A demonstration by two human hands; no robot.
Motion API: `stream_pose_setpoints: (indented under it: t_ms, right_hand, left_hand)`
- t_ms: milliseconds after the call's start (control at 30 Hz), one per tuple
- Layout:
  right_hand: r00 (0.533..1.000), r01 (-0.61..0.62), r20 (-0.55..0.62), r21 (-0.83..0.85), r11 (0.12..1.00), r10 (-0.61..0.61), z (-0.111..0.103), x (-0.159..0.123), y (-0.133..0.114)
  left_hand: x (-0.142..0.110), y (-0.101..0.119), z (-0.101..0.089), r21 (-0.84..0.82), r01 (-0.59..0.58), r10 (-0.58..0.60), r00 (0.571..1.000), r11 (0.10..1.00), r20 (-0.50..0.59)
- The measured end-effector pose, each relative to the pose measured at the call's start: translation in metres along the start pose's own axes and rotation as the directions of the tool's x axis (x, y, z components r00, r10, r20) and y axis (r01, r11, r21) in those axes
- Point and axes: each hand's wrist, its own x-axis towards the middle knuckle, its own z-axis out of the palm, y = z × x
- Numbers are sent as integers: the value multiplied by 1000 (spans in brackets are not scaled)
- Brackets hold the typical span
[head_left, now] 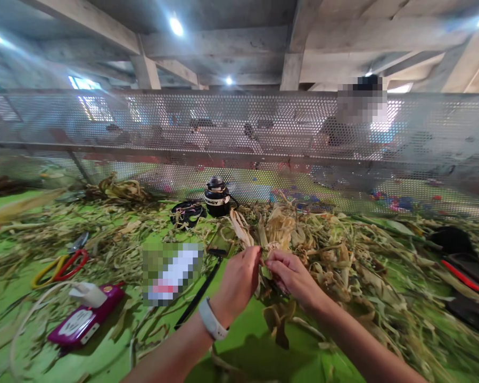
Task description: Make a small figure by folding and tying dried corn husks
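My left hand (239,279), with a white band on its wrist, is closed in a pinch on a strip of dried corn husk (243,229) that rises from its fingers. My right hand (291,274) is closed on a bundle of dried husks (277,234), fingertips meeting the left hand's. More husk pieces (277,319) hang below both hands over the green table (255,354).
Loose dried husks (363,266) cover the table. Red and yellow scissors (62,266) and a magenta phone-like case (83,319) lie left. A black jar (217,197) stands at the back by a perforated metal screen (239,133). Dark tools (463,274) lie right; a person sits behind the screen.
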Motion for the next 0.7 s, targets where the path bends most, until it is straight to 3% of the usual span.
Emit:
stream_pose_setpoints:
  t_ms: [167,300,433,700]
  right_hand:
    - [1000,23,10,-13,1000,-23,0,-1,1]
    - [999,6,-42,25,1000,-5,-2,1,0]
    - [994,45,-95,2,999,-45,-6,3,-2]
    - [991,52,-126,-2,999,-52,-8,5,1]
  left_hand:
    - [0,1,0,-31,40,-39,999,999,24]
    - [3,3,-1,-221,139,-119,988,965,102]
    - [5,6,-4,-413,163,-93,978,896,184]
    - [6,6,-6,-474,138,-49,980,870,195]
